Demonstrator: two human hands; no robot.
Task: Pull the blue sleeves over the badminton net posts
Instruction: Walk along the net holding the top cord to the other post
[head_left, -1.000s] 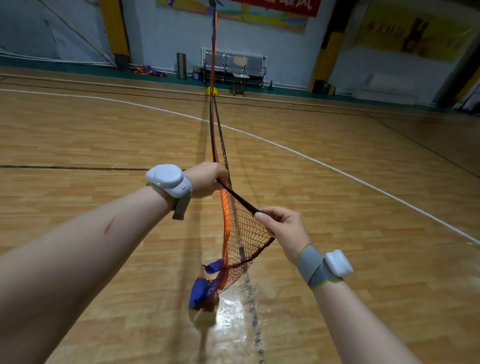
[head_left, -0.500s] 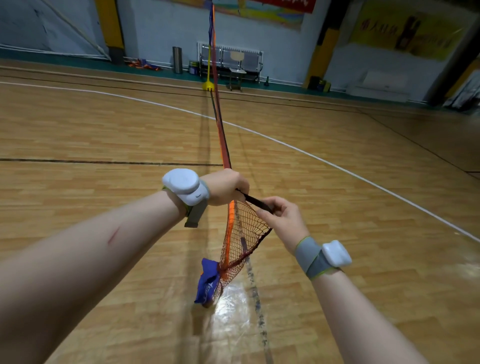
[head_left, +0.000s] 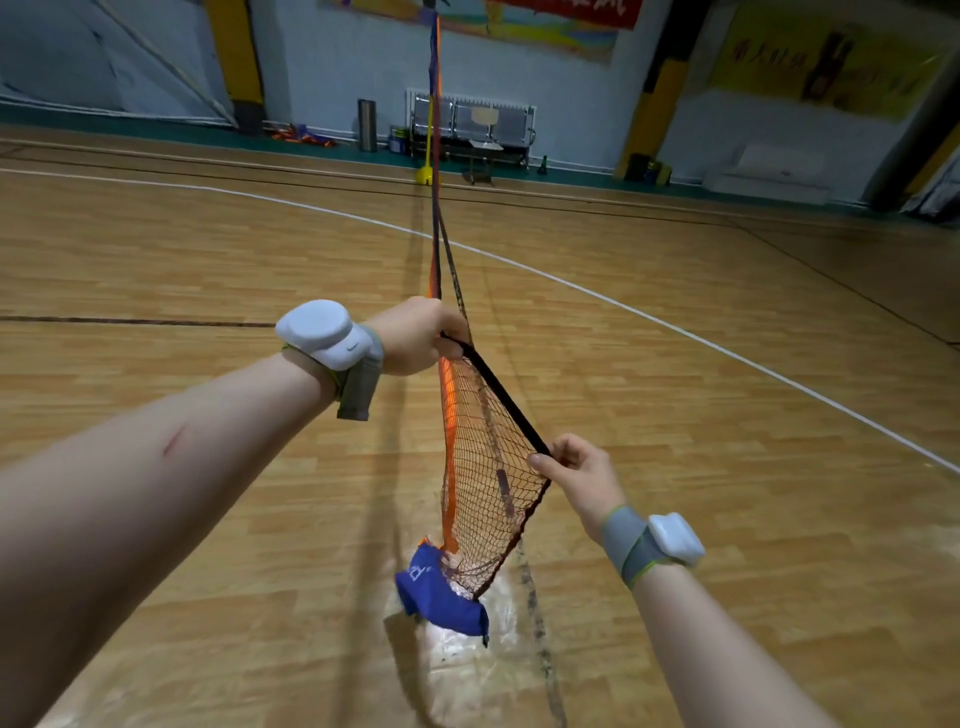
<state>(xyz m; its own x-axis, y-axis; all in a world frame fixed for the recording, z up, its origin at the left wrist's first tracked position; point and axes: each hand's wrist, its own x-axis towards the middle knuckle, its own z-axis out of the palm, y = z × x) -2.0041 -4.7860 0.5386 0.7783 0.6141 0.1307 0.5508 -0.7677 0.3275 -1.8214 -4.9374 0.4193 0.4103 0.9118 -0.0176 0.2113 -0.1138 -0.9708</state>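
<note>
An orange badminton net (head_left: 483, 467) with black edge tape hangs slack between my hands and stretches away to a far post on a yellow base (head_left: 425, 174). My left hand (head_left: 415, 335) grips the net's top edge at the orange band. My right hand (head_left: 576, 473) pinches the black tape (head_left: 501, 392) lower and nearer to me. The blue sleeve (head_left: 439, 597) dangles crumpled at the net's bottom end, just above the floor. No near post is visible.
Wooden gym floor (head_left: 208, 260) with a white curved line and dark court lines. Against the far wall stand a row of metal seats (head_left: 472, 122), a grey bin (head_left: 367, 124) and yellow padded pillars.
My hands have moved apart along the black tape, my right hand pulling down and toward me. The net mesh has spread wider and the blue sleeve hangs a little further right.
</note>
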